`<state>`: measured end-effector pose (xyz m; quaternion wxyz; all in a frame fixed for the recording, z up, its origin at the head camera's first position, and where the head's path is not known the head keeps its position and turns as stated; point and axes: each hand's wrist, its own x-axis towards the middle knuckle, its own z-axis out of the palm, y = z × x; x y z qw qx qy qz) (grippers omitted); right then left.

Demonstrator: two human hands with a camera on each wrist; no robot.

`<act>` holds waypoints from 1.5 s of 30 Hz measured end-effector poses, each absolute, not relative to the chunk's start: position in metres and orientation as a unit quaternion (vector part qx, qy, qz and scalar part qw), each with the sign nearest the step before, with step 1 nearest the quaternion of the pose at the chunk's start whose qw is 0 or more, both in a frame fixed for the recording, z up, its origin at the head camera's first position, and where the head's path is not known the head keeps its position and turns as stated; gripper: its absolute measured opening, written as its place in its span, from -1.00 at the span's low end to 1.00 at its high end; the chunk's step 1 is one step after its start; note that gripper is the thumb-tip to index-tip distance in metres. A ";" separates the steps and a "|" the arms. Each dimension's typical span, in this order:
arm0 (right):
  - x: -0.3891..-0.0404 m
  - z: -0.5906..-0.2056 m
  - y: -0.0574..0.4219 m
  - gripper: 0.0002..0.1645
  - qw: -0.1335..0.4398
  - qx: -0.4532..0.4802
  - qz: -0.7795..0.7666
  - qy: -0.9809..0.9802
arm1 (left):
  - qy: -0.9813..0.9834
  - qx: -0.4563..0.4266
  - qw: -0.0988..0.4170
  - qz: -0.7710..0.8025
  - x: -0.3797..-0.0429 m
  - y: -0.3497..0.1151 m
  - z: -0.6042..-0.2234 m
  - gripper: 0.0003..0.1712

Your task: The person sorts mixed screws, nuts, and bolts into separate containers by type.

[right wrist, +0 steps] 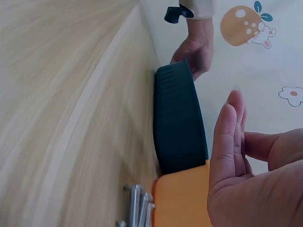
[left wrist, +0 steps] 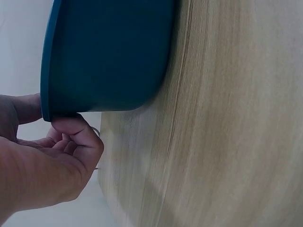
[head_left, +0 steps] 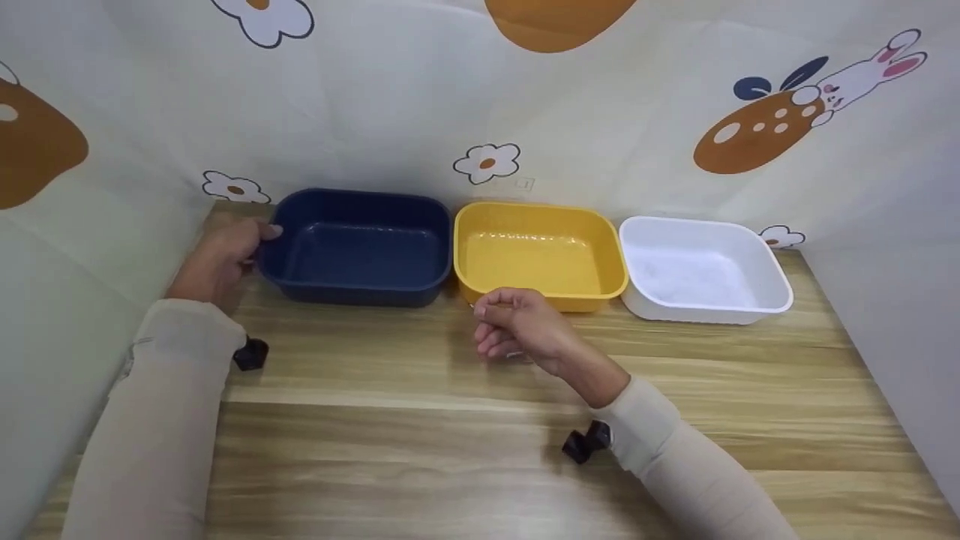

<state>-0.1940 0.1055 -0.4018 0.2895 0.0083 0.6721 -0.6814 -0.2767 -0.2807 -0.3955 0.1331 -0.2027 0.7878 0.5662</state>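
Dark blue bin (head_left: 352, 294) stands at the left end of a row of three, and I see the left hand (head_left: 225, 251) clamped on its left end, thumb over the rim and a bent finger against the outer wall just below it. The right hand (head_left: 525, 326) hangs in front of the yellow bin (head_left: 559, 259); from the right wrist I read its long fingers as straight and close together, the thumb alongside them, and I make out nothing gripped. Under that hand, just beside the yellow bin's front wall, a few shiny metal rods (right wrist: 136, 208) lie on the table; their exact number I cannot tell. The yellow bin sits just beside the blue one, and the white bin (head_left: 690, 311) follows at the right. Both arms wear pale sleeves (head_left: 150, 405) with black fittings (head_left: 251, 354) at the cuffs. All of it rests on a wood-grain table (head_left: 375, 450). Behind it I have a pale cloth (head_left: 375, 97) printed with flowers, orange shapes and a rabbit (head_left: 855, 82); the one label-like thing I find there is a small square mark (head_left: 525, 184) above the yellow bin, too small to read.
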 end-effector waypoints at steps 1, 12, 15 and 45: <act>-0.195 -0.402 0.101 -0.83 0.290 0.012 -0.689 0.664 | 0.787 -0.202 0.136 0.567 -0.277 -0.280 -0.396 -0.52; -0.215 -0.403 0.051 -0.71 0.262 0.017 -0.727 0.634 | 0.773 -0.207 0.133 0.585 -0.277 -0.281 -0.397 -0.76; -0.223 -0.402 0.040 -0.69 0.251 0.018 -0.729 0.636 | 0.775 -0.210 0.137 0.580 -0.277 -0.281 -0.397 -0.64; -0.235 -0.400 0.014 -0.65 0.222 0.053 -0.727 0.648 | 0.777 -0.214 0.137 0.576 -0.278 -0.279 -0.396 -0.40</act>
